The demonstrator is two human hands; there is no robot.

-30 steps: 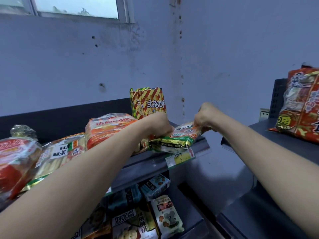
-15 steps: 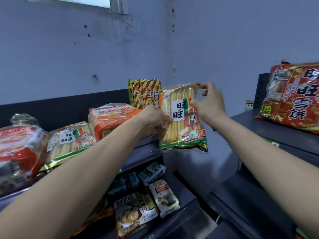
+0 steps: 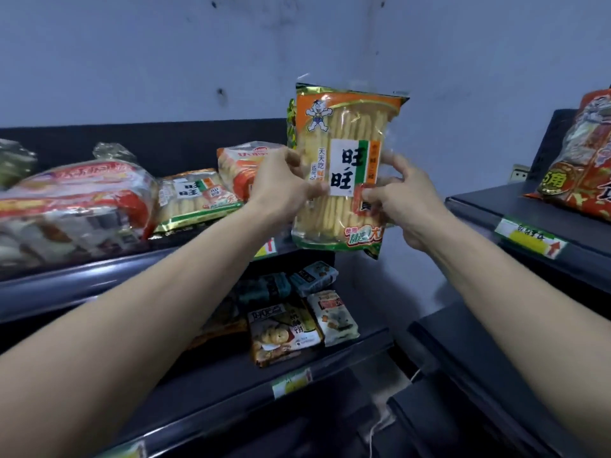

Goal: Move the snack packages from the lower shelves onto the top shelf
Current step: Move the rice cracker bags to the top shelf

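I hold an orange and green rice cracker pack [image 3: 344,140] upright in front of the right end of the top shelf [image 3: 82,279]. My left hand [image 3: 281,183] grips its left edge and my right hand [image 3: 400,196] grips its lower right side. A matching pack [image 3: 195,200] lies on the top shelf beside an orange pack [image 3: 241,166] and a large red and white pack [image 3: 76,206]. A striped yellow pack is almost hidden behind the held one. Several small snack packages [image 3: 287,328] lie on the lower shelf [image 3: 258,375].
A second dark shelf unit [image 3: 529,213] stands at the right with a big red snack bag [image 3: 582,153] on top. A stained grey wall rises behind both units. A thin white cord [image 3: 380,421] hangs in the gap between the units.
The pack has gone from lying flat on the top shelf's right end to standing upright and higher in both hands. My view has dropped and moved closer to the shelves.
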